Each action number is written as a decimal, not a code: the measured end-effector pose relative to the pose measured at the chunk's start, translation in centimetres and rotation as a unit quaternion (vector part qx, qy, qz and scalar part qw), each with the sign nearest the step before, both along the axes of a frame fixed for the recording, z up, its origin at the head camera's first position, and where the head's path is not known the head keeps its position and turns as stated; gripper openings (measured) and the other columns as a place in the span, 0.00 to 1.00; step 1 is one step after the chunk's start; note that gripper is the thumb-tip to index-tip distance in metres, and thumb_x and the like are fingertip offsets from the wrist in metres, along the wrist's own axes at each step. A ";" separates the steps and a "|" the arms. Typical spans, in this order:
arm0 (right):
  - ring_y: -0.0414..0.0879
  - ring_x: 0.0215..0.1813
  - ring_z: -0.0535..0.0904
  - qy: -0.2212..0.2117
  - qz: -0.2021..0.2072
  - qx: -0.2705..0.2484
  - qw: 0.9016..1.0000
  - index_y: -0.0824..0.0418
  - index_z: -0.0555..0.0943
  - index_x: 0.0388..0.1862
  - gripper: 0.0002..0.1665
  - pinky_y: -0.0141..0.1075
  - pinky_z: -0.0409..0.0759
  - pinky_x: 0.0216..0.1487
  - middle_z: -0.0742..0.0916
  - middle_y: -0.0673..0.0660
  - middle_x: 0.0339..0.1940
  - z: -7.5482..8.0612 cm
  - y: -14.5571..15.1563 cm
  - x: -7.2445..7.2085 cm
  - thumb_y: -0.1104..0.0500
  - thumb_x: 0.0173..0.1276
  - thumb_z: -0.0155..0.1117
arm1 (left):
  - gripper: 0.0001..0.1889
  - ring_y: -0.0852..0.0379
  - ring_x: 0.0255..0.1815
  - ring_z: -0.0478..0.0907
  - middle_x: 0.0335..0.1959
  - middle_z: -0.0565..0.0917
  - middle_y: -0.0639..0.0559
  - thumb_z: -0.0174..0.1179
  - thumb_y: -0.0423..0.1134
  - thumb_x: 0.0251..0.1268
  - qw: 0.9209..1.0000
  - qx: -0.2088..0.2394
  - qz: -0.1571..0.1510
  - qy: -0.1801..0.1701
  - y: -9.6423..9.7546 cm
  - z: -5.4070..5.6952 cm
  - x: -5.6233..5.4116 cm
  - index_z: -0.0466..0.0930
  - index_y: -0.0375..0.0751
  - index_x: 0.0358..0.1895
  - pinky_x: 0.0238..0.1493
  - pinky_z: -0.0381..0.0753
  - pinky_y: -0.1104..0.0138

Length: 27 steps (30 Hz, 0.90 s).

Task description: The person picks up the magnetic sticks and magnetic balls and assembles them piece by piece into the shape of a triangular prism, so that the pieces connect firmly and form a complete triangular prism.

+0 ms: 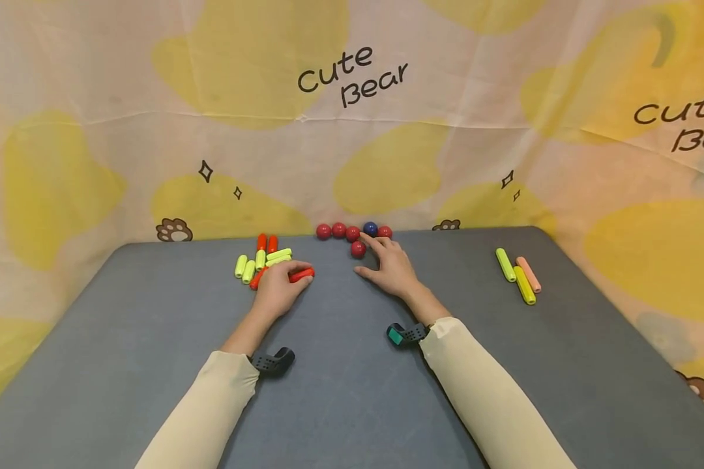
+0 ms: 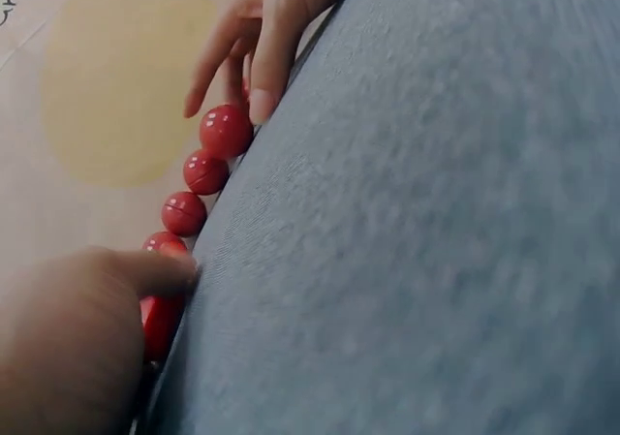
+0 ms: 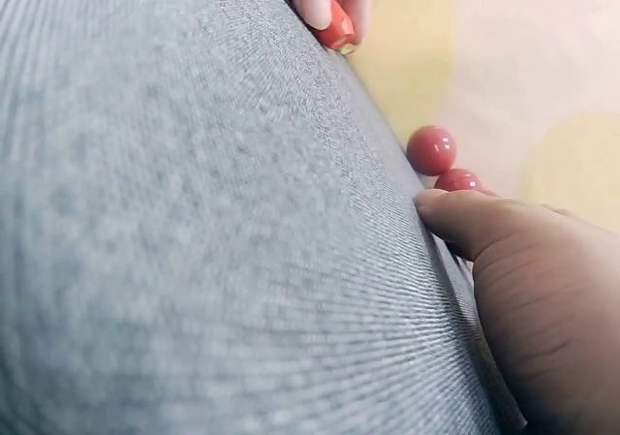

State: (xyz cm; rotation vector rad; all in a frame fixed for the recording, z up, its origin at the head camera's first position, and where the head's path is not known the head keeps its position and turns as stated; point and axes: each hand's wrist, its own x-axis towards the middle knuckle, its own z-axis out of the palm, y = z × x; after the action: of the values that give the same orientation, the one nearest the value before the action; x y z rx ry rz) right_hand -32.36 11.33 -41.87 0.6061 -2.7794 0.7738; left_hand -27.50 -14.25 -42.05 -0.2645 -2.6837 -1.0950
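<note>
My left hand (image 1: 278,286) pinches a short red cylinder (image 1: 302,274) between thumb and fingers, low over the table. Its tip, with a pale yellow end, shows in the right wrist view. Around and behind that hand lie several yellow-green cylinders (image 1: 279,253) and more red ones (image 1: 261,241), some partly hidden. My right hand (image 1: 394,267) is spread beside a near red ball (image 1: 358,249), thumb and fingers apart. Its fingertips come close to a row of red balls (image 1: 338,230); whether they touch any, I cannot tell. A dark blue ball (image 1: 370,228) stands among them.
At the right of the grey table (image 1: 340,391) lie a light green cylinder (image 1: 505,264), a yellow cylinder (image 1: 525,285) and a pink cylinder (image 1: 528,274). A printed cloth (image 1: 258,150) hangs right behind the table's back edge, near the balls.
</note>
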 end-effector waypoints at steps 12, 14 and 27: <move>0.56 0.59 0.79 -0.014 0.015 -0.082 0.996 0.52 0.81 0.63 0.25 0.54 0.75 0.64 0.88 0.55 0.56 -0.5 -0.7 0.0 0.47 0.69 0.70 | 0.14 0.50 0.43 0.85 0.44 0.91 0.43 0.71 0.40 0.62 0.989 0.144 -0.006 0.012 5.2 0.0 -3.3 0.89 0.40 0.50 0.46 0.82 0.65; 0.55 0.57 0.80 -0.019 0.012 -0.089 0.996 0.53 0.82 0.60 0.23 0.53 0.76 0.62 0.89 0.55 0.54 -0.6 -0.5 0.3 0.48 0.69 0.69 | 0.14 0.52 0.43 0.86 0.43 0.91 0.44 0.72 0.39 0.62 0.988 0.156 0.004 0.007 5.7 -0.4 -3.3 0.89 0.41 0.49 0.45 0.82 0.67; 0.49 0.48 0.87 -0.048 0.002 -0.193 0.980 0.54 0.83 0.59 0.21 0.47 0.83 0.53 0.90 0.56 0.50 -0.5 -0.9 0.4 0.46 0.72 0.65 | 0.14 0.52 0.40 0.86 0.41 0.91 0.46 0.72 0.41 0.61 0.992 0.123 -0.013 0.013 6.0 -0.5 -3.0 0.89 0.41 0.49 0.44 0.83 0.61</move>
State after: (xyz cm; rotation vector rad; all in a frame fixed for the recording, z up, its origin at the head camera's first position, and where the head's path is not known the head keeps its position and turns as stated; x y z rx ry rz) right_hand -31.94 10.44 -42.39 0.5109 -2.5976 1.3315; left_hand -30.53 -8.28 -42.57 -0.2666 -2.4952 -1.4035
